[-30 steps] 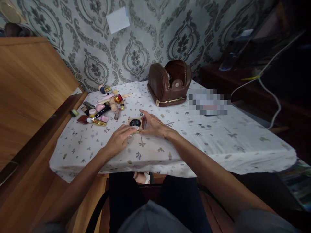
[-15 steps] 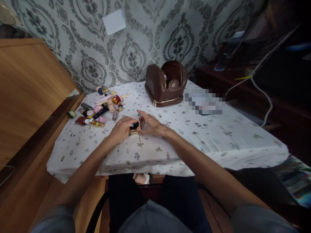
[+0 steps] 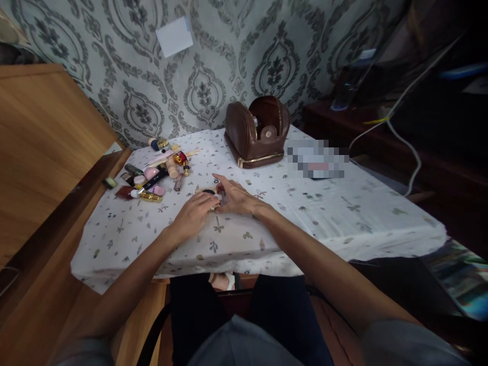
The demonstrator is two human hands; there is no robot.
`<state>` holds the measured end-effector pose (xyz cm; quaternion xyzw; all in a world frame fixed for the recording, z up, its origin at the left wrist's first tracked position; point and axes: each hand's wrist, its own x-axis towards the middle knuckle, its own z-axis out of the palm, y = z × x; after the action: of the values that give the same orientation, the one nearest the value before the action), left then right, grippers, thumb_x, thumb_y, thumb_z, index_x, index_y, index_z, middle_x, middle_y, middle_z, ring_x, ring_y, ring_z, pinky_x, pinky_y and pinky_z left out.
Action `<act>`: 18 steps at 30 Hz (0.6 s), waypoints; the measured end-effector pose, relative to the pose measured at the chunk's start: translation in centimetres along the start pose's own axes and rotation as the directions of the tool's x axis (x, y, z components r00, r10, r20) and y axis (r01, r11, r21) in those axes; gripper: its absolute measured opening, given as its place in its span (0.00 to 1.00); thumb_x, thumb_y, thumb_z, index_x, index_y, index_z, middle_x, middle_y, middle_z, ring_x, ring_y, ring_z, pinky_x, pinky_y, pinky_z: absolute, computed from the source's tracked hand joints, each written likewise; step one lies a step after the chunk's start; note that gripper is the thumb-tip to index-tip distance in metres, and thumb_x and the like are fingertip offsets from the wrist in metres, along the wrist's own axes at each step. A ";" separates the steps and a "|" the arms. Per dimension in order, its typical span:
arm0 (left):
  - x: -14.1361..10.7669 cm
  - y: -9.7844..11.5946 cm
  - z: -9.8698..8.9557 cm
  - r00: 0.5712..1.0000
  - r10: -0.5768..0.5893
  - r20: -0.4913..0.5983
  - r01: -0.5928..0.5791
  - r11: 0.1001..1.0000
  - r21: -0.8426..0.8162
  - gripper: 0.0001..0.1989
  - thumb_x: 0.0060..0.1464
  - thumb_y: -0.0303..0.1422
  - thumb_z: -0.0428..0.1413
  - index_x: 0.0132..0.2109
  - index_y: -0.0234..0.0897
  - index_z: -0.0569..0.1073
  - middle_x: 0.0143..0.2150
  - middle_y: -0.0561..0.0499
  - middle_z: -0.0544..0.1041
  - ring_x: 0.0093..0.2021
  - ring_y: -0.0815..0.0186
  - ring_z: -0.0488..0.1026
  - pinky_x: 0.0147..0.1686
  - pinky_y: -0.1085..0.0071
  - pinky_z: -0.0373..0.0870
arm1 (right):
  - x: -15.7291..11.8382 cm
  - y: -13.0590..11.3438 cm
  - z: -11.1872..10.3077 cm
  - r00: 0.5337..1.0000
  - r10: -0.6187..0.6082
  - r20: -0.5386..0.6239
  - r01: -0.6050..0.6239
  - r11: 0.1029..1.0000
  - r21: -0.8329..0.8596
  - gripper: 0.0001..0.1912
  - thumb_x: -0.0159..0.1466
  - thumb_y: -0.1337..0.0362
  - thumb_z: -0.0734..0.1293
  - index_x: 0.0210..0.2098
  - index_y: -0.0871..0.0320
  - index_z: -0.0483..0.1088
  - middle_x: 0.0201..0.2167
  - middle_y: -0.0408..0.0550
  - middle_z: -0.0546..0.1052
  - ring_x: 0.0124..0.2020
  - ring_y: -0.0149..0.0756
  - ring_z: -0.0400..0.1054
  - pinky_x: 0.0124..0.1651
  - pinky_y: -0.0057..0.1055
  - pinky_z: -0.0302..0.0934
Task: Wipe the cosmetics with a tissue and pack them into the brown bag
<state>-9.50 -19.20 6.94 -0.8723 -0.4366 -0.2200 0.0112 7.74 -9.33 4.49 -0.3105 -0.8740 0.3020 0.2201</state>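
Observation:
My left hand [image 3: 195,211] is closed over a small dark-topped cosmetic item [image 3: 209,192] near the front of the table, and its fingers hide most of it. Opposite, my right hand [image 3: 237,197] curls its thumb and fingers around a small clear, pinkish piece [image 3: 222,197], with the index finger raised. The two hands almost meet, fingertips side by side. I cannot make out whether the two pieces touch. To the left lies a loose pile of makeup, with a lip gloss tube [image 3: 178,182] nearest my hands and a gold tube [image 3: 150,196] at the pile's front.
A brown leather cosmetic bag [image 3: 254,145] stands unzipped at the back of the cloth-covered table [image 3: 305,223]. Right of it lies a flat, blurred-out object [image 3: 318,160]. A wooden panel [image 3: 49,127] borders the left side. A white cable [image 3: 409,145] hangs at the right.
My left fingers have moved right and come over the dark-topped item, closer to my right hand. The gold-coloured part seen below it before is now covered. The view has shifted slightly.

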 end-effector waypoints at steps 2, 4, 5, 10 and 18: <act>1.6 -0.7 0.2 0.997 -0.075 0.026 0.074 0.997 0.025 0.24 0.51 0.14 0.43 0.47 0.34 0.75 0.45 0.43 0.78 0.49 0.57 0.72 0.51 0.57 0.72 | -0.2 -0.3 -0.2 0.999 0.036 0.000 -0.036 0.999 -0.007 0.57 0.48 0.61 0.76 0.71 0.53 0.45 0.48 0.52 0.74 0.53 0.50 0.67 0.56 0.46 0.60; 3.1 -1.6 0.4 0.987 -0.156 0.036 0.155 0.987 0.047 0.24 0.49 0.14 0.44 0.46 0.36 0.75 0.43 0.45 0.79 0.47 0.57 0.73 0.49 0.59 0.73 | -0.4 -0.6 -0.4 0.998 0.065 0.012 -0.064 0.998 -0.010 0.58 0.47 0.61 0.76 0.71 0.53 0.45 0.50 0.55 0.73 0.55 0.52 0.66 0.56 0.46 0.59; 3.6 -2.1 0.4 0.981 -0.189 0.035 0.187 0.981 0.055 0.24 0.48 0.15 0.44 0.47 0.36 0.76 0.43 0.45 0.79 0.47 0.57 0.73 0.48 0.59 0.73 | -0.5 -0.7 -0.6 0.997 0.074 0.017 -0.074 0.997 -0.008 0.58 0.47 0.61 0.76 0.71 0.54 0.44 0.51 0.55 0.73 0.55 0.52 0.65 0.56 0.47 0.60; 3.9 -2.4 0.4 0.980 -0.196 0.032 0.196 0.980 0.017 0.25 0.47 0.15 0.45 0.47 0.38 0.76 0.44 0.47 0.79 0.47 0.58 0.73 0.50 0.60 0.72 | -0.6 -0.5 -0.8 0.996 0.086 0.026 -0.087 0.995 0.047 0.61 0.48 0.62 0.76 0.72 0.50 0.40 0.54 0.55 0.71 0.56 0.53 0.65 0.56 0.48 0.60; 2.4 0.4 -0.1 0.986 0.057 0.160 -0.059 0.998 0.009 0.19 0.51 0.16 0.44 0.39 0.37 0.75 0.37 0.45 0.77 0.45 0.57 0.71 0.47 0.60 0.70 | 0.0 0.9 0.2 1.000 0.006 0.005 -0.007 0.995 0.104 0.67 0.46 0.64 0.77 0.72 0.53 0.32 0.49 0.52 0.74 0.53 0.47 0.68 0.59 0.46 0.59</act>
<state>-7.95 -17.60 8.05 -0.8993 -0.4121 -0.1462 -0.0113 7.99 -8.84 3.75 -0.3008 -0.8566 0.3486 0.2329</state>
